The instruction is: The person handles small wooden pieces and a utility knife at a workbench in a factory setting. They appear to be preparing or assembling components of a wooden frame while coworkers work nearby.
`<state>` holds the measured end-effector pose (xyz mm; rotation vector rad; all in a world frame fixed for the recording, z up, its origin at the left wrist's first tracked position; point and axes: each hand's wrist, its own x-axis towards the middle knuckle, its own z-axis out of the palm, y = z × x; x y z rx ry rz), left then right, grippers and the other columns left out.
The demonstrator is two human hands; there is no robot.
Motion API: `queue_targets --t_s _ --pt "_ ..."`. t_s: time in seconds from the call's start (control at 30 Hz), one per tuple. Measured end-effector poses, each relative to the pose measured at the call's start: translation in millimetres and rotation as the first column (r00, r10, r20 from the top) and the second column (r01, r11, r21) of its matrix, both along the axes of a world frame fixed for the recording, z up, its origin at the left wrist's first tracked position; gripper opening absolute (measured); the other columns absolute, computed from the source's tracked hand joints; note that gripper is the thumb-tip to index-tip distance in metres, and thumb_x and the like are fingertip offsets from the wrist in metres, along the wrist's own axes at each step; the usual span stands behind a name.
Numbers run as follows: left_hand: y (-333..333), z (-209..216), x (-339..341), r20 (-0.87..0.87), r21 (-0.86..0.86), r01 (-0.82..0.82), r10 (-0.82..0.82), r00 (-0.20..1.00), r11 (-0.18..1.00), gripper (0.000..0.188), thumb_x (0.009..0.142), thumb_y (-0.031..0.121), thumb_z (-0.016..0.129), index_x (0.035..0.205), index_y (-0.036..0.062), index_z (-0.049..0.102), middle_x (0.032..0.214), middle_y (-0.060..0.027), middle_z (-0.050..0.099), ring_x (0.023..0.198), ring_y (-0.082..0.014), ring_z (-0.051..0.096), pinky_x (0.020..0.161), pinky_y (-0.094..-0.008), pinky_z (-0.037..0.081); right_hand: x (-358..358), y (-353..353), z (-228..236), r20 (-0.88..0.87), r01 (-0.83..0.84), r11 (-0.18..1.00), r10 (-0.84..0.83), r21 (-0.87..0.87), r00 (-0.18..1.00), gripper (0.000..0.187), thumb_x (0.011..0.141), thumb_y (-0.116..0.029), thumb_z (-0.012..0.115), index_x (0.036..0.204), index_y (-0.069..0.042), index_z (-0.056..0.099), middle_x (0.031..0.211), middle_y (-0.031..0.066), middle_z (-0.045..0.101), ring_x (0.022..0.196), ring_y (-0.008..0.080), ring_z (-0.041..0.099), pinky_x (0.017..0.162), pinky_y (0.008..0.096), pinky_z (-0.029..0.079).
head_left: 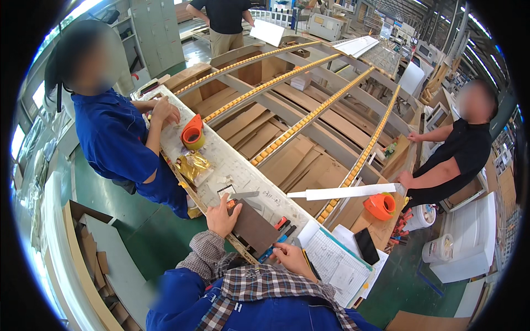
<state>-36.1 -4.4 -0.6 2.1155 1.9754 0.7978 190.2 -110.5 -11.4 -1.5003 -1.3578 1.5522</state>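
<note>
A dark brown flat board lies tilted at the near edge of the white worktop in front of me. My left hand grips its upper left end, with the thumb over its face and the index finger stretched along the edge. My right hand is closed at the board's lower right corner; the fingertips are partly hidden. Beside that corner is a blue tool. Grey metal strips lie just beyond the board. Red and black markers or tools lie to its right.
A clipboard with papers, a phone and an orange tape dispenser are at right. Another dispenser and a gold bag lie left. Co-workers stand left, right and behind a large frame with yellow roller strips.
</note>
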Motion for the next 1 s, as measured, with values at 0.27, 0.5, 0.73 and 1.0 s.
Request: queue_targets --t_s 0.27,0.5,0.73,1.0 --pt "0.6 -4.4 -1.8 0.021 0.025 0.008 -0.009 1.000 1.000 0.050 0.083 0.040 0.051 0.114 0.0015 0.048 0.062 -0.0121 0.060 0.058 -0.0263 0.058 0.067 -0.0351 0.039 -0.3 0.0 -1.9 0.004 -0.007 1.000 0.007 0.011 1.000 0.038 0.084 -0.021 0.050 0.112 0.006 0.052 0.076 0.0073 0.066 0.059 0.0095 0.058 0.057 0.0228 0.046" --pt "-0.5 -2.6 -1.5 0.044 0.047 0.010 -0.012 0.999 0.999 0.047 0.083 0.039 0.051 0.112 0.0021 0.048 0.061 -0.0112 0.061 0.057 -0.0264 0.058 0.066 -0.0351 0.040 0.4 -0.5 -10.4 -0.007 -0.009 1.000 0.009 0.010 1.000 0.040 0.084 -0.022 0.050 0.114 0.005 0.050 0.077 0.0070 0.066 0.060 0.0093 0.058 0.057 0.0228 0.046" --pt "-1.1 -1.3 -1.0 0.067 0.039 -0.003 0.000 0.998 0.999 0.048 0.084 0.038 0.050 0.115 0.0021 0.048 0.062 -0.0114 0.062 0.057 -0.0269 0.058 0.069 -0.0351 0.042 1.1 1.7 1.4 0.005 -0.061 0.997 0.061 -0.055 0.998 0.040 0.087 -0.019 0.049 0.118 0.007 0.047 0.081 0.0085 0.065 0.064 0.0094 0.056 0.060 0.0225 0.046" --pt "-0.7 3.0 1.8 0.096 -0.054 -0.076 0.081 0.992 0.996 0.049 0.085 0.038 0.049 0.119 0.0043 0.046 0.061 -0.0116 0.061 0.054 -0.0303 0.058 0.054 -0.0390 0.045 1.0 1.3 -8.0 0.019 -0.028 1.000 0.028 -0.001 0.999 0.039 0.085 -0.022 0.050 0.114 0.005 0.051 0.078 0.0064 0.066 0.060 0.0093 0.057 0.057 0.0230 0.045"
